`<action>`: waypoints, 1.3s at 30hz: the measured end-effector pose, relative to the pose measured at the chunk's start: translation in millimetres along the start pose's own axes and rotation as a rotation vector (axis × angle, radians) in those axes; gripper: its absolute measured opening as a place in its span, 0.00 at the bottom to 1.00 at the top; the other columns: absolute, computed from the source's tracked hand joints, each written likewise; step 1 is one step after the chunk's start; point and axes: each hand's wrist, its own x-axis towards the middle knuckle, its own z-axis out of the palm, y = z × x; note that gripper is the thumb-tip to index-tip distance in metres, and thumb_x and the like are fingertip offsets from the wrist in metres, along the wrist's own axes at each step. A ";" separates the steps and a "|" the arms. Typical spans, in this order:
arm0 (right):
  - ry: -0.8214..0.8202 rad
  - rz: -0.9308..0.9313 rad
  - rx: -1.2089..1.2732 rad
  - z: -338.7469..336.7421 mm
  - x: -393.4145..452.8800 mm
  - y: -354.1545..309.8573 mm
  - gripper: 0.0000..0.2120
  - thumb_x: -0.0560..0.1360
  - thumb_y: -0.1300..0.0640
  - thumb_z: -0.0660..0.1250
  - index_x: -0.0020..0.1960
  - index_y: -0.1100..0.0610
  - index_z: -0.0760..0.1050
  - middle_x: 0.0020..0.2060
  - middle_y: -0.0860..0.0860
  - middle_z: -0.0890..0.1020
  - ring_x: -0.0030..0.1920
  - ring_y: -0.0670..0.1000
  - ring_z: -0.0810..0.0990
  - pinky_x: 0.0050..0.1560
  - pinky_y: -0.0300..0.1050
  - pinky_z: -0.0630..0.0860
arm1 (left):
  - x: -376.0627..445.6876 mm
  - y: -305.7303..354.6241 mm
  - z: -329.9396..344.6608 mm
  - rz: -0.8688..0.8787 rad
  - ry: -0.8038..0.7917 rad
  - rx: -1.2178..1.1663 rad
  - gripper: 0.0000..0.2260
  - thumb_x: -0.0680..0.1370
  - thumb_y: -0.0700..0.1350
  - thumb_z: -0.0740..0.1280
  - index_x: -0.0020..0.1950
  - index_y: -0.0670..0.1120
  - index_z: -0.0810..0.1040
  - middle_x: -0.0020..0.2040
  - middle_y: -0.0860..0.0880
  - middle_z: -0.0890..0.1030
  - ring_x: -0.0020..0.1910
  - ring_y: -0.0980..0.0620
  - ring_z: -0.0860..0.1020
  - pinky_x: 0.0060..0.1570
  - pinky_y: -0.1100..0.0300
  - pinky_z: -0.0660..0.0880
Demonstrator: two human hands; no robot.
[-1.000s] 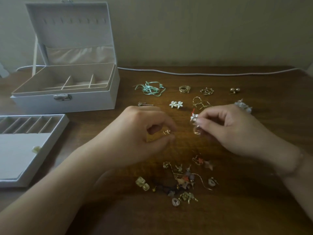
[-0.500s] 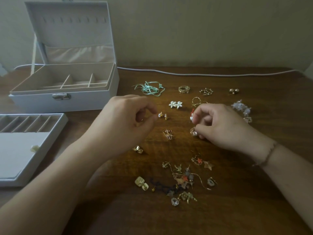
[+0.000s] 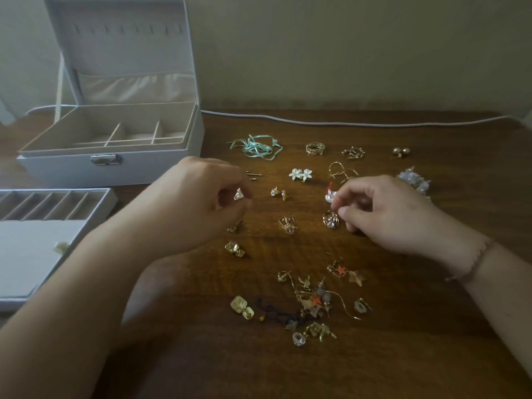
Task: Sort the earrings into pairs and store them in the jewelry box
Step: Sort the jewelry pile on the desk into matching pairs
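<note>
Unsorted heap (image 3: 313, 306): lying nearest, on wooden table (image 3: 403, 355).
Left hand (image 3: 195, 208): pinching a clear crystal earring (image 3: 238, 194).
Right hand (image 3: 385, 214): fingers curling, pinching a white-and-red earring (image 3: 331, 194).
Jewelry box (image 3: 115, 156): standing open, far left.

You have no readable text, label, brand, number or sign in front of you here: not on the white leatherette jewelry box (image 3: 115, 168), its silver metal clasp (image 3: 106, 159), or the dark wooden table (image 3: 403, 355).
</note>
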 end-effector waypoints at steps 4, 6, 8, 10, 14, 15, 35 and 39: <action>0.035 -0.056 -0.031 -7.5 -9.8 -2.2 0.05 0.75 0.55 0.69 0.44 0.45 0.80 0.32 0.45 0.81 0.36 0.40 0.78 0.34 0.27 0.71 | -4.2 -8.9 -10.0 0.025 -0.280 -0.088 0.08 0.73 0.50 0.74 0.50 0.59 0.82 0.41 0.58 0.78 0.40 0.55 0.77 0.37 0.66 0.72; 0.023 -0.141 -0.026 -7.5 -19.0 -12.8 0.04 0.73 0.54 0.70 0.44 0.45 0.81 0.33 0.43 0.80 0.37 0.40 0.78 0.36 0.28 0.71 | -5.0 -8.6 -11.3 0.021 -0.363 -0.114 0.11 0.72 0.49 0.76 0.51 0.61 0.81 0.45 0.59 0.79 0.43 0.54 0.78 0.41 0.57 0.76; -0.059 -0.216 -0.021 -1.2 -29.3 -28.3 0.05 0.72 0.48 0.67 0.47 0.44 0.81 0.34 0.41 0.79 0.38 0.38 0.77 0.36 0.30 0.72 | -5.4 -7.4 -10.5 0.032 -0.385 -0.133 0.12 0.71 0.48 0.77 0.51 0.60 0.82 0.47 0.59 0.80 0.45 0.53 0.79 0.44 0.52 0.77; -0.149 -0.289 -0.109 9.2 -36.2 -41.0 0.13 0.72 0.41 0.62 0.52 0.42 0.79 0.40 0.36 0.78 0.41 0.35 0.76 0.36 0.32 0.71 | -5.5 -8.5 -10.4 0.033 -0.416 -0.137 0.12 0.71 0.49 0.77 0.52 0.60 0.82 0.48 0.58 0.80 0.47 0.53 0.79 0.46 0.51 0.77; -0.187 -0.384 -0.225 24.9 -43.2 -55.2 0.18 0.73 0.35 0.61 0.59 0.38 0.74 0.50 0.34 0.74 0.52 0.37 0.72 0.52 0.42 0.74 | -5.1 -13.7 -12.6 -0.003 -0.482 -0.094 0.12 0.71 0.54 0.75 0.53 0.64 0.81 0.46 0.60 0.80 0.46 0.57 0.78 0.44 0.57 0.77; -0.191 -0.397 -0.227 26.8 -44.0 -56.6 0.17 0.73 0.36 0.62 0.59 0.38 0.74 0.51 0.35 0.74 0.53 0.38 0.72 0.52 0.43 0.74 | -5.2 -14.1 -12.9 -0.012 -0.492 -0.080 0.12 0.71 0.54 0.75 0.52 0.65 0.80 0.45 0.61 0.79 0.45 0.59 0.77 0.43 0.60 0.77; -0.353 -0.302 0.178 -3.4 -41.0 -46.3 0.10 0.69 0.40 0.63 0.48 0.40 0.75 0.40 0.39 0.82 0.39 0.42 0.80 0.37 0.34 0.75 | -8.0 -6.4 -17.6 -0.011 -0.525 -0.152 0.03 0.75 0.50 0.71 0.45 0.57 0.84 0.40 0.60 0.80 0.44 0.58 0.78 0.41 0.69 0.72; -0.375 -0.282 0.317 -13.0 -37.8 -43.3 0.10 0.68 0.41 0.63 0.47 0.40 0.77 0.38 0.45 0.84 0.39 0.45 0.82 0.37 0.37 0.77 | -9.1 -6.3 -19.8 -0.035 -0.571 -0.165 0.03 0.76 0.49 0.70 0.46 0.57 0.83 0.41 0.59 0.81 0.43 0.58 0.78 0.41 0.71 0.71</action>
